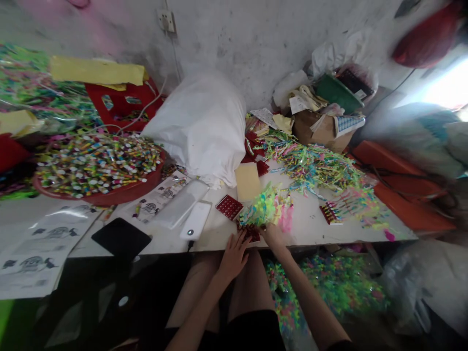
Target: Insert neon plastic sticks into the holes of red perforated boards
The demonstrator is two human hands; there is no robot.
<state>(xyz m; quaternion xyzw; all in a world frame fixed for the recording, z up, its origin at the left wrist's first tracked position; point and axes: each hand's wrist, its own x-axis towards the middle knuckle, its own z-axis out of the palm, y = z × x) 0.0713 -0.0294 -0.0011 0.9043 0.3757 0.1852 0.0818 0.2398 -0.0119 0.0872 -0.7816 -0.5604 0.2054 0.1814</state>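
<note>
My left hand (235,253) rests at the front edge of the white table (314,229), fingers stretched toward a small red tray (251,232) lying there. My right hand (272,234) sits just right of that tray, under a heap of neon green, yellow and pink plastic pieces (268,207); its fingers are hidden by the heap. A second red studded tray (229,206) lies a little further in, to the left.
A white power bank (196,220), a black pad (121,238), printed plastic bags (40,253) and a red basin of colourful pieces (97,168) lie left. A white sack (203,124), cardboard box (321,129) and more neon pieces (318,168) fill the back right.
</note>
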